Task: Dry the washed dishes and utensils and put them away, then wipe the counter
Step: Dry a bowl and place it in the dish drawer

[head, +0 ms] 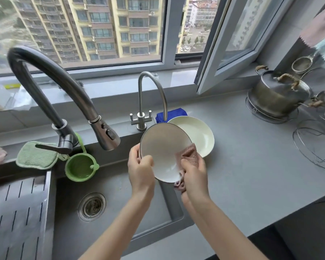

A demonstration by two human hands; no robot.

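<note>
A white plate with a dark rim [162, 147] is held tilted above the sink's right edge. My left hand [140, 167] grips its left rim with the thumb on the face. My right hand [194, 174] presses a pink cloth [189, 153] against the plate's right rim; a corner of the cloth hangs below the hand. Behind it a cream plate [197, 134] lies flat on the grey counter [251, 166].
A grey sink [120, 212] with a slotted drain tray [17, 212] lies lower left, with a large dark faucet [45, 87] and small steel tap [150, 94] behind. A blue cloth [174, 113], green sponge [37, 154], green cup [81, 167]; metal pot [278, 98] and wire racks [315, 147] at right.
</note>
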